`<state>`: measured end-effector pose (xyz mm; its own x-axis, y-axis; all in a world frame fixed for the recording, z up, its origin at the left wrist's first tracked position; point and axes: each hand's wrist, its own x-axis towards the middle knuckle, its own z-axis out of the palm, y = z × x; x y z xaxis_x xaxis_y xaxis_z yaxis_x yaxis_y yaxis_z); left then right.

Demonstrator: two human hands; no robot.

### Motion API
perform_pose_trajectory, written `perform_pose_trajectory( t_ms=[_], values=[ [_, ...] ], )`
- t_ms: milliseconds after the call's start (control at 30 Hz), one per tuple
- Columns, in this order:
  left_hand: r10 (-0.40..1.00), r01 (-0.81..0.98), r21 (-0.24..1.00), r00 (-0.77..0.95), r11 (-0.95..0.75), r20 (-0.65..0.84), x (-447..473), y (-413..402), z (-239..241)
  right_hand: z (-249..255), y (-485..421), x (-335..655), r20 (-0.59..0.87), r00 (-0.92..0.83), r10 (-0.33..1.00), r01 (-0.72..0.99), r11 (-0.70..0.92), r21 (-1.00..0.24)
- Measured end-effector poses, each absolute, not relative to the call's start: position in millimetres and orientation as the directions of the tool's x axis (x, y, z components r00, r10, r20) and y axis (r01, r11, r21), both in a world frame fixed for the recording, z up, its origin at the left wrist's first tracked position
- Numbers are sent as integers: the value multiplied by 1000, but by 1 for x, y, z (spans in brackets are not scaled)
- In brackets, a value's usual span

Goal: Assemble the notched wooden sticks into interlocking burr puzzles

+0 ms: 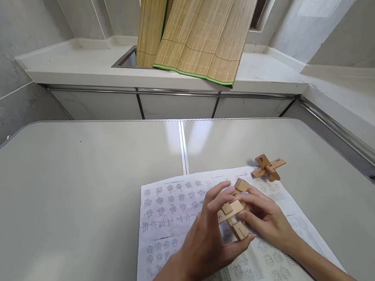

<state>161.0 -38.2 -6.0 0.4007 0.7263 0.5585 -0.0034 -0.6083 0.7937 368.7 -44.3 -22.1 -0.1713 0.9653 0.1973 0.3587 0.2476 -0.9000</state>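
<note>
On my feed, I've got both hands on one thing. L hand (204,241) has its grip closed around a pale wooden puzzle (234,209): fingers curl over the far side, thumb reaches along the near end, by a block w/ a dark mark. R hand (269,218) has its grip on the same puzzle, fingers at the far block, thumb against the middle. So it sits btwn the 2 hands, over the lower-mid part of a printed sheet (169,232); can't tell if it touches the paper. Its pieces cross at angles, some hidden by fingers. Sheet has rows of small line diagrams & lies flat on the pale surface (75,202), near edge side, w/ a metal strip (182,146) running up from its far edge. Darker wooden cross-piece (267,169), approx. X-shaped w/ dark marks, rests at the sheet's far R corner, just beyond R hand. Farther back: bamboo blind (197,28), green-edged, hanging over a white counter (88,66).
</note>
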Motion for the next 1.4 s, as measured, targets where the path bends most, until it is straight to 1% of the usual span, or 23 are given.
perform_pose_trajectory(
  t_ms=[133,267,400,833,933,1067,1167,1267,1400],
  values=[
    [792,35,850,384,-526,475,160,-40,-9,-20,-43,369,239,-102,966,392,259,-883],
    [843,51,898,374,-436,388,160,-42,-8,-20,-42,369,210,-36,977,364,208,-908],
    [872,84,923,371,-375,321,159,-43,-7,-23,-42,371,193,-36,981,348,193,-917],
    [861,68,908,354,-413,365,159,-42,-3,-19,-42,367,190,-41,981,347,192,-918],
    [863,52,914,353,-403,360,159,-42,-2,-20,-43,368,160,-43,986,340,165,-926],
    [882,52,925,326,-377,341,161,-41,-3,-23,-43,370,69,-44,997,288,79,-954],
    [911,51,940,267,-338,313,161,-40,-4,-23,-42,372,17,-37,999,194,23,-981],
    [943,23,963,208,-270,260,161,-38,-4,-22,-40,372,-11,-39,999,109,-7,-994],
    [969,11,982,166,-190,185,161,-36,-1,-19,-39,371,-23,-36,999,61,-21,-998]
  ],
)
